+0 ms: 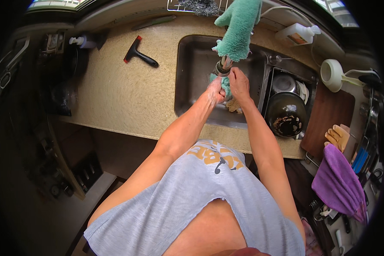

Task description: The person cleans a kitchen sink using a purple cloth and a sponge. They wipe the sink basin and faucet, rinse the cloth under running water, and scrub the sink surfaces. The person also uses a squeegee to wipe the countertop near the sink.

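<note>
Under the metal faucet spout [223, 68], my left hand [216, 91] grips a wet, bunched teal cloth [226, 85] over the stainless steel sink [192, 64]. White suds cling to that hand and wrist. My right hand [240, 84] is curled at the cloth's right side, close to the spout; its fingertips are partly hidden. A teal terry mitt or cloth [238, 28] hangs over the faucet and covers most of it. Below my hands, a tan crumpled cloth or sponge [233, 106] lies in the basin.
A squeegee [140, 54] and a knife [156, 21] lie on the left counter. In the right basin sit a dark pan [286, 112] and a metal bowl [284, 84]. Farther right are a cutting board [331, 108], a tan glove [337, 137], a purple towel [339, 182] and a white jug [297, 34].
</note>
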Motion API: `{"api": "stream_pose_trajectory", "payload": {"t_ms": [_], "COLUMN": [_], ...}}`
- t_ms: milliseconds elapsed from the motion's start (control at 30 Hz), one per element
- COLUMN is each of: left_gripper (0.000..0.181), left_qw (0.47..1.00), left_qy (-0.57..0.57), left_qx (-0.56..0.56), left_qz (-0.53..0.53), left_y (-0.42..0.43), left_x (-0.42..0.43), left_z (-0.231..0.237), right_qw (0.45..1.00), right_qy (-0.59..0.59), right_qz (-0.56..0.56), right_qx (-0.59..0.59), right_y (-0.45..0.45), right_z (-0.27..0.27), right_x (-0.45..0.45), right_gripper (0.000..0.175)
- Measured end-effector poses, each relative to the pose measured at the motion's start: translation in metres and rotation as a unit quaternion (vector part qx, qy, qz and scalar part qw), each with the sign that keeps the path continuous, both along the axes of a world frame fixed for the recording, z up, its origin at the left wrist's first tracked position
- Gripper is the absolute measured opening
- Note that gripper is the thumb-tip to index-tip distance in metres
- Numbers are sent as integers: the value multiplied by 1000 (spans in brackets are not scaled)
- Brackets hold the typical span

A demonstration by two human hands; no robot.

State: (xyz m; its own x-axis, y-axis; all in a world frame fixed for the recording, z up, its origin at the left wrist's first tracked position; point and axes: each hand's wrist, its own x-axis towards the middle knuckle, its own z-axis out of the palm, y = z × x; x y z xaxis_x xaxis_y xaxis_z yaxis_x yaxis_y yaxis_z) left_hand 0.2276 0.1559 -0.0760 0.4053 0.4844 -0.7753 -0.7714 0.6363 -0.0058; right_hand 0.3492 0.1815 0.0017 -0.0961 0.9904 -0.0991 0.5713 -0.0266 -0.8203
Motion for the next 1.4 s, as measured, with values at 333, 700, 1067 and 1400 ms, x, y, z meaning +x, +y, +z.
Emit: {"api": "stream_pose_trajectory", "payload": {"t_ms": [333, 700, 1067, 1400], "left_gripper": [32, 24, 17, 16], "left_qw": [992, 993, 988, 998], "left_qy": [96, -83, -111, 27], "left_qx": [-19, 9, 41, 8], "left_qz": [-75, 79, 96, 60], "left_y": [2, 4, 15, 7], "left_x": [-4, 41, 24, 7], "left_z": [15, 19, 46, 65], "right_qw": [992, 996, 998, 963], "right_qy": [77, -62, -32, -63], "right_qz": [13, -55, -54, -70], "right_qx": [-99, 11, 7, -253], "right_y": [-71, -2, -24, 15], "right_z": [56, -37, 4, -53], "right_x": [-33, 9, -29, 37], "right_gripper": [21, 28, 35, 36]}}
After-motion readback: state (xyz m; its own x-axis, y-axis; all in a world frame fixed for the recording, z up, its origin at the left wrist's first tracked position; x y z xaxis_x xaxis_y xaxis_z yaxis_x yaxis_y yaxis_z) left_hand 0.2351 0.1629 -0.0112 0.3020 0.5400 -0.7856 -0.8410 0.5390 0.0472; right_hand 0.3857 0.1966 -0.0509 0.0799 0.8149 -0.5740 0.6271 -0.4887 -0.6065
